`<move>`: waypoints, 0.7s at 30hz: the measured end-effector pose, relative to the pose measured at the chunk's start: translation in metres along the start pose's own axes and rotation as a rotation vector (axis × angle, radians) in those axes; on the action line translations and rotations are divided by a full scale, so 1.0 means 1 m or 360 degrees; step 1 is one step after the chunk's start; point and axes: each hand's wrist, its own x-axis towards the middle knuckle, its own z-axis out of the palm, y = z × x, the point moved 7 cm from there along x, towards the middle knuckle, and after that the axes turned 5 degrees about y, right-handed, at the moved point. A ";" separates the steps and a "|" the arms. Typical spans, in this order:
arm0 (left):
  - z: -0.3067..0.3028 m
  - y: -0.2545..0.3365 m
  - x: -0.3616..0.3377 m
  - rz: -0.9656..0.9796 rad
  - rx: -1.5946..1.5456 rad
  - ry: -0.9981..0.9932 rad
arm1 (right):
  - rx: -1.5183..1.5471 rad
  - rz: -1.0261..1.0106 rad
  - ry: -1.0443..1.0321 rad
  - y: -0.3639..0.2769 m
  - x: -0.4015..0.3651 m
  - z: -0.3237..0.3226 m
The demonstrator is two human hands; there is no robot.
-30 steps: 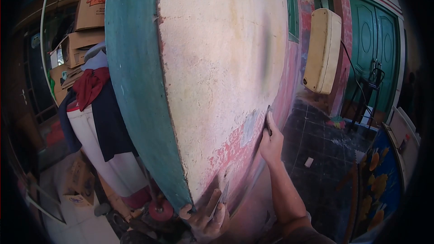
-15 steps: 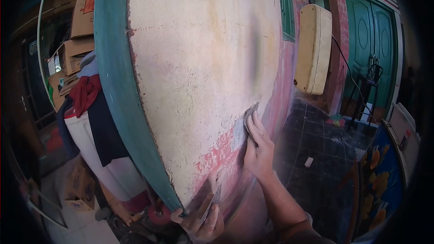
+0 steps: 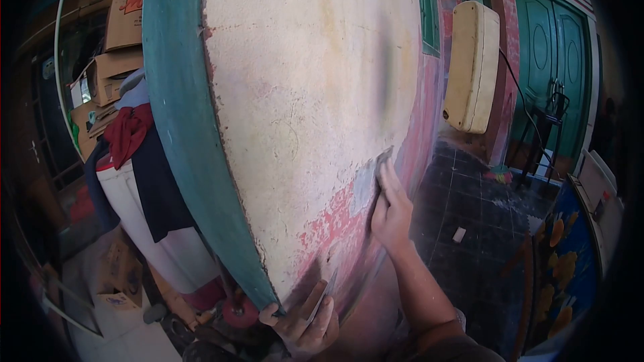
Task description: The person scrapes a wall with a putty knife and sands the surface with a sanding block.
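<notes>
My right hand [image 3: 394, 208] presses against a worn cream wall [image 3: 295, 94], fingers pointing up. Under its fingertips a small dark grey flat piece, which looks like sandpaper [image 3: 384, 155], juts out at the top. Just beside it, the paint is gone in a grey and pink patch [image 3: 329, 218]. Lower down, my left hand [image 3: 308, 332] is closed around a scraper with a thin metal blade [image 3: 327, 295]. That hand is close to the wall's bottom edge, its thumb near the lower end of the green frame [image 3: 194, 161]. Most of the scraper's handle is hidden.
Left of the frame, red and dark cloths [image 3: 127, 135] lie over a white container [image 3: 144, 228], with cardboard boxes [image 3: 124, 27] behind. A cream box-shaped object [image 3: 473, 67] is at the right. Beyond are dark floor tiles [image 3: 443, 208], a black stool [image 3: 545, 127] and green doors [image 3: 550, 60].
The view has shifted a little, so the wall sits further right and higher. My right hand has slid slightly down the wall. My left hand keeps its hold on the scraper.
</notes>
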 end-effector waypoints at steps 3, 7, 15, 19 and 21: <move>0.002 -0.003 0.003 -0.0032 0.0006 0.0027 | 0.0089 0.0420 -0.0005 0.051 -0.010 0.002; 0.000 -0.002 0.000 0.0004 0.0029 0.0010 | 0.0015 0.0130 -0.0036 -0.018 0.004 -0.005; 0.003 0.000 0.003 -0.0055 0.0024 0.0000 | 0.0043 0.0514 0.0006 0.060 -0.023 0.001; -0.004 0.001 0.014 0.0078 0.0144 -0.0097 | 0.0017 -0.0225 0.0046 -0.050 0.002 -0.003; -0.009 0.005 0.012 0.0122 0.0196 -0.0205 | 0.0064 -0.0363 0.0016 -0.059 -0.004 -0.001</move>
